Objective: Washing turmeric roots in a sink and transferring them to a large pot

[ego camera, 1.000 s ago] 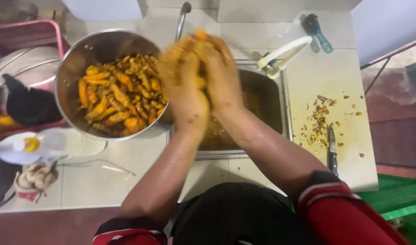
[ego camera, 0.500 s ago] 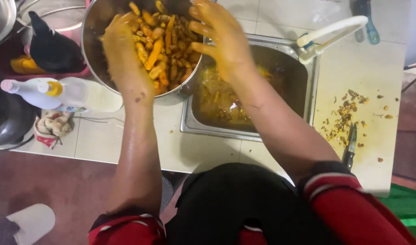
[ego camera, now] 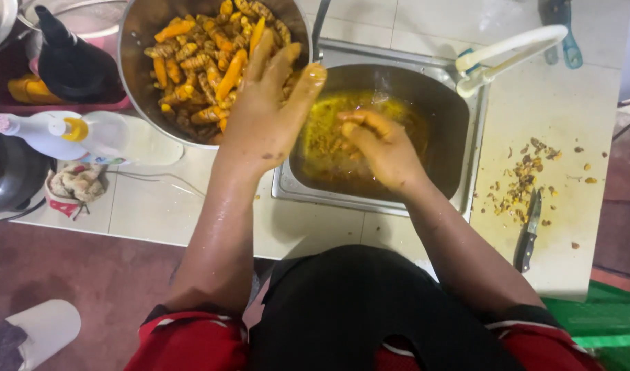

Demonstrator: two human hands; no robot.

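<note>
Your left hand spread wide over bowl rim, roots beyond fingertips; right hand right of bowl, curled in sink, contents unclear.

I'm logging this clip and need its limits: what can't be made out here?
- Head view: right hand curls inward; its contents are hidden.
- Sink bottom: murky yellow water covers it.
- Metal bowl: top edge cuts it off.
- Left hand hides the roots beneath.
</note>
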